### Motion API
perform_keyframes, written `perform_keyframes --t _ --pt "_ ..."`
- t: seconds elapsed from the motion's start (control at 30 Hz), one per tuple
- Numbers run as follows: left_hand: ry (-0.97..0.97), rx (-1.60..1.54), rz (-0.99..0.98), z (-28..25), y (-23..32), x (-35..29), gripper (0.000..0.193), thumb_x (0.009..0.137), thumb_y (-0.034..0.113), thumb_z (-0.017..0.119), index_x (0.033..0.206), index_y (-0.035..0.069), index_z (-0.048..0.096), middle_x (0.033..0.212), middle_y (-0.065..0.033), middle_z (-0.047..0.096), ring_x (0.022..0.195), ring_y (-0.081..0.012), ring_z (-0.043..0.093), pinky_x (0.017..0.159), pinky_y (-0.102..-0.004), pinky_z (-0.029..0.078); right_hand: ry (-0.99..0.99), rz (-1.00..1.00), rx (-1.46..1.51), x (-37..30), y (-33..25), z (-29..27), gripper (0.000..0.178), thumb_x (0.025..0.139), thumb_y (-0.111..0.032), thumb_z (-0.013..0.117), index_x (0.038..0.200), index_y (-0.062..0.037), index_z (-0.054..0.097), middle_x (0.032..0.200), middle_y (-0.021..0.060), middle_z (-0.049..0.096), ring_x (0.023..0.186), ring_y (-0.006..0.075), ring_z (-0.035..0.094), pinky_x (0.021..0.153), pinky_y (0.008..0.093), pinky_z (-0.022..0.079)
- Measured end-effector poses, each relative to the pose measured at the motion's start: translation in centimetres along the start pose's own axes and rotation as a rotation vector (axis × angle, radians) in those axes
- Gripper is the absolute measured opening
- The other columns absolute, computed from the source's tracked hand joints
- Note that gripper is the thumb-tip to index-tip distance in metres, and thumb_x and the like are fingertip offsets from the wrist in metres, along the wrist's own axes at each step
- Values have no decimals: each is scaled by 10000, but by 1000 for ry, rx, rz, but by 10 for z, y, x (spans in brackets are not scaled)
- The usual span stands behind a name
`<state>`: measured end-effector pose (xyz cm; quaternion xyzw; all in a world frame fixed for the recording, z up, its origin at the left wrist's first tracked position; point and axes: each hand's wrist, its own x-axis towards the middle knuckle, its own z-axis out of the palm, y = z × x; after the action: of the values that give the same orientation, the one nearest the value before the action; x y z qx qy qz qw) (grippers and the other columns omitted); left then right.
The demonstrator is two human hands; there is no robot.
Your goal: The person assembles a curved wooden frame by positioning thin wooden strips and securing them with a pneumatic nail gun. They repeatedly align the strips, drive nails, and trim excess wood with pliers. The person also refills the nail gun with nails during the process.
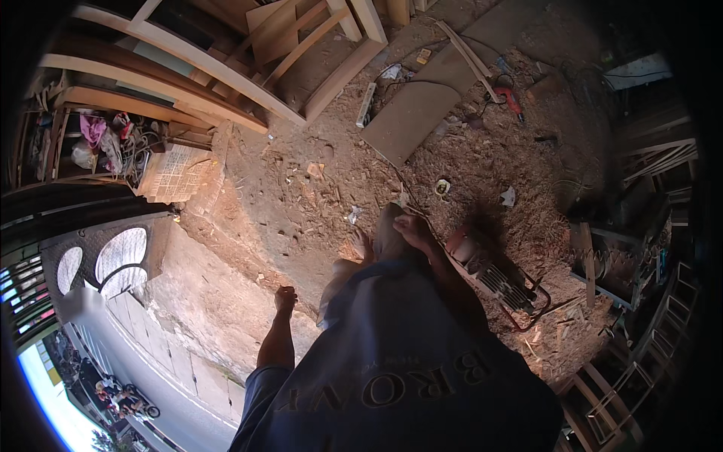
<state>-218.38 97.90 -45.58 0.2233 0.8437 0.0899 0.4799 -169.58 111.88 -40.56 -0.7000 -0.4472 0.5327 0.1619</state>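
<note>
Spreading below the fingers of the left hand (285, 298) and the right hand (410, 228), a brown floor littered with wood shavings (282, 200) takes up much of the view. Ahead and to the left of the fingers stand long, pale timber frames (226, 78). A flat, tan, round-cornered board (414, 113) lies ahead of the right fingers. The red-and-grey machine with a ribbed metal motor (501, 282) rests on the floor to the right of the right fingers, its long axis slanting rightward and back toward the body; the right hand is clearly nearer. A red power drill (512, 102) lies farther off, ahead-right of these fingers, and a small white crumpled scrap (353, 215) between the hands. The left fingers are curled together, nothing visible in them; the right are bent, but I cannot tell whether they close on anything.
</note>
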Motion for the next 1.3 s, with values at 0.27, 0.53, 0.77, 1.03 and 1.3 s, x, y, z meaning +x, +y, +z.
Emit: perform_keyframes --t 0.27,0.53,0.77,1.03,1.3 --pt "-143 172 511 24 421 214 243 945 250 626 1061 38 652 786 -72 661 627 -141 631 510 -281 466 236 -279 -207 92 -36 89 308 728 -286 772 968 -93 753 934 142 696 938 326 655 911 453 497" --pt "-439 522 688 300 589 439 450 889 395 718 1094 -1 665 961 -154 722 873 -218 698 788 -343 545 323 158 -51 227 -13 177 251 754 -233 759 932 -57 748 862 124 692 840 281 651 803 419 498" --pt "-343 607 745 561 619 623 991 758 715 699 1373 -31 482 1279 -235 617 1132 -320 638 962 -403 497 576 626 166 219 -34 188 201 774 -190 747 902 -35 744 786 110 682 743 233 639 706 376 493" --pt "-423 814 1355 601 615 655 596 941 408 662 1326 26 413 1022 -116 644 871 -205 645 721 -341 530 783 865 303 235 -91 199 148 796 -139 733 867 -9 740 700 94 670 632 180 625 596 326 486" --pt "-814 488 911 527 558 639 556 912 263 716 1210 27 310 763 -12 560 667 -116 516 602 -296 447 655 683 229 407 28 296 345 873 -201 652 1194 -138 544 1145 43 485 1036 228 464 890 390 372"
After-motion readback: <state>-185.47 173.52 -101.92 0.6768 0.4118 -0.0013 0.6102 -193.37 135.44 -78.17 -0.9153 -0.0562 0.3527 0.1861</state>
